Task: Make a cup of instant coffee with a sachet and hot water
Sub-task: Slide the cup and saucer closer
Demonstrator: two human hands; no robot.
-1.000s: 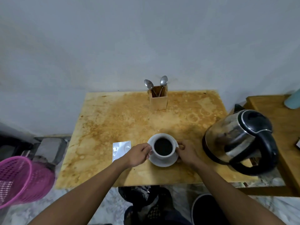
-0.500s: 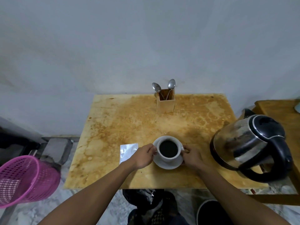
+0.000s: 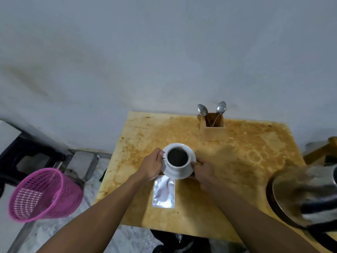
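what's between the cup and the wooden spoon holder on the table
Nothing: in the head view, only bare, stained tabletop lies between the cup on its saucer and the spoon holder.

Dim flat light, kettle (image 3: 308, 196) smeared (motion blur), edges warped

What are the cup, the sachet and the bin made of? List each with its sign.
White cup of dark coffee: likely glazed ceramic, smooth and glossy, on a matching saucer.
Flat silver sachet: probably foil or metallised film, with a crinkled mirror sheen.
Pink lattice waste bin: likely moulded plastic, with an even mesh and bright uniform colour.
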